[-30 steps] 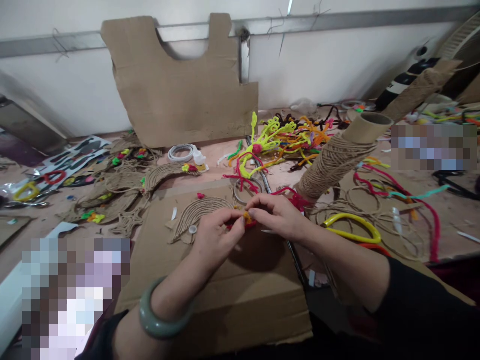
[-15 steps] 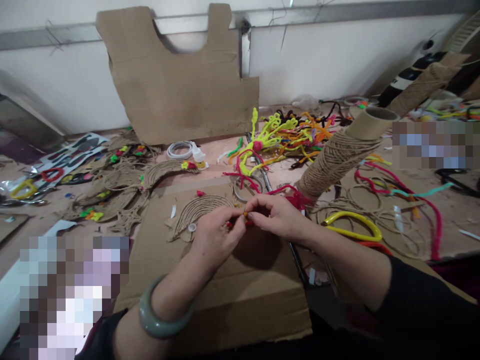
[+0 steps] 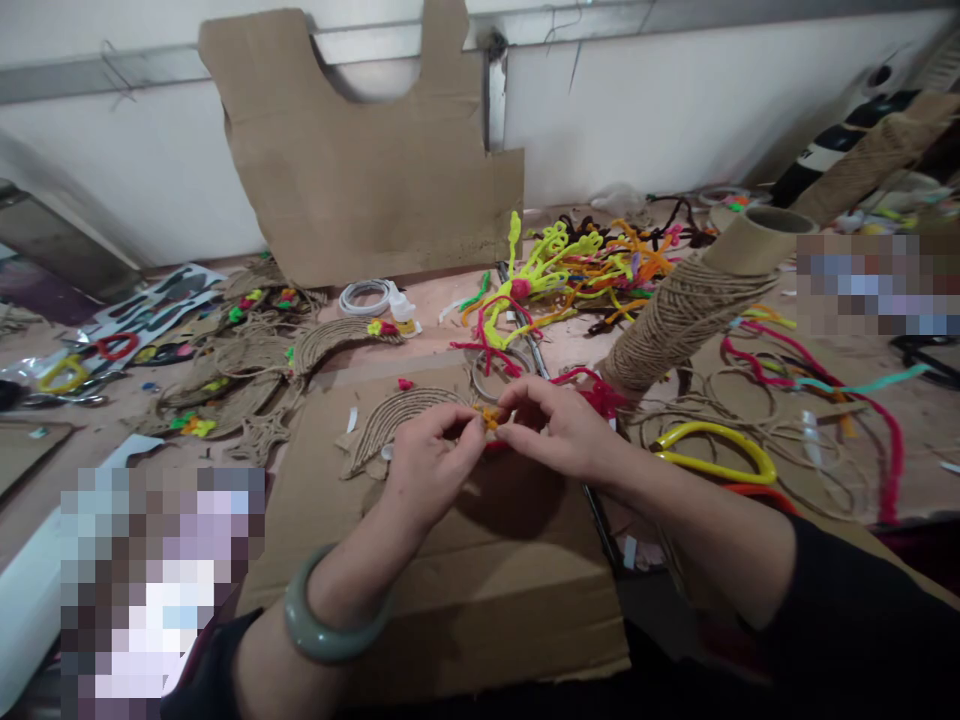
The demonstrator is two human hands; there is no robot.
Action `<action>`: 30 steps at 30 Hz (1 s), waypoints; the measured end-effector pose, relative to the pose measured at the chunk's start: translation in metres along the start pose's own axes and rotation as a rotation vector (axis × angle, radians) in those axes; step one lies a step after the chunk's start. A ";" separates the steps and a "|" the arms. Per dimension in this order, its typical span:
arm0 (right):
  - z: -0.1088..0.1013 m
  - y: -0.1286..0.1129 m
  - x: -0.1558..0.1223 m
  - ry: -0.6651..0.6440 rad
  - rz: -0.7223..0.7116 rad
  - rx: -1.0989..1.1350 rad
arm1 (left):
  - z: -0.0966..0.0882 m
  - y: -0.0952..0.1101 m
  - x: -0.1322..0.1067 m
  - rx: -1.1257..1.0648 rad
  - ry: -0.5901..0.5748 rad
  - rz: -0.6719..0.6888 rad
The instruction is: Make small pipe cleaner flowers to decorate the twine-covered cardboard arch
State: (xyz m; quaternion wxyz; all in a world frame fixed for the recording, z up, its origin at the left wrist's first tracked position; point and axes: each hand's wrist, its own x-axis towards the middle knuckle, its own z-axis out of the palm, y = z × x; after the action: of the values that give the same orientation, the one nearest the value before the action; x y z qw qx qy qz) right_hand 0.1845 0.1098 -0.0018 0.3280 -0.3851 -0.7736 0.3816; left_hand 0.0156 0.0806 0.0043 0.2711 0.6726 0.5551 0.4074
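Between the fingertips of both hands is a small orange-yellow fuzzy piece (image 3: 490,418) that looks like twisted pipe cleaner. My left hand (image 3: 435,460) pinches its left side, thumb against forefinger, and a green bangle sits on that wrist. From the right, my right hand (image 3: 559,430) pinches the same piece. Something red shows just under the fingers, partly hidden. Below the hands lies a cardboard sheet (image 3: 337,540). On it, behind my left hand, rests an arch of coiled twine (image 3: 405,412), partly covered, with a small red fuzzy piece (image 3: 405,384) beyond it.
A twine-wound tube (image 3: 679,315) stands tilted at the right, near a yellow loop handle (image 3: 769,460) and loose twine. Bright pipe cleaners (image 3: 555,260) are heaped at the back. Twine shapes (image 3: 247,380) pile up at left. A cut cardboard piece (image 3: 367,180) leans on the wall.
The fingertips have parted slightly, so more of the orange-yellow piece shows between them. The whole view has shifted a little, with most things now farther right.
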 end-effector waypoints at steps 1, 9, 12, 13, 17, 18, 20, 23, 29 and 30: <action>0.001 0.000 -0.001 0.018 -0.044 -0.046 | 0.000 -0.001 0.000 0.018 0.009 0.010; 0.009 0.008 -0.002 0.112 -0.258 -0.323 | 0.002 -0.002 -0.002 0.080 0.019 0.090; 0.005 0.008 0.000 0.137 -0.284 -0.298 | 0.001 -0.002 -0.003 0.066 0.000 0.108; 0.004 0.007 0.001 0.138 -0.286 -0.276 | 0.000 -0.003 -0.003 0.060 0.000 0.113; -0.001 0.006 0.003 0.118 -0.286 -0.201 | 0.000 -0.005 -0.005 0.038 0.029 0.128; -0.002 0.006 0.003 0.110 -0.290 -0.197 | 0.000 -0.006 -0.005 0.034 0.030 0.132; -0.002 0.007 0.004 0.092 -0.297 -0.203 | 0.001 -0.007 -0.005 0.031 0.023 0.139; 0.000 0.008 0.003 0.070 -0.291 -0.212 | 0.002 -0.008 -0.004 0.046 -0.002 0.145; 0.001 0.003 0.002 0.059 -0.083 -0.123 | 0.001 -0.009 -0.003 0.129 0.059 0.191; 0.001 0.001 0.001 0.047 -0.024 -0.091 | 0.001 -0.009 -0.003 0.146 0.090 0.213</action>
State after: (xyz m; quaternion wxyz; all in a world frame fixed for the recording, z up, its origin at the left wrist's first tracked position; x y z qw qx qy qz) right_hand 0.1835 0.1113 -0.0027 0.3328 -0.3993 -0.7867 0.3331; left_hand 0.0114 0.0796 -0.0041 0.1512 0.7268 0.5203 0.4222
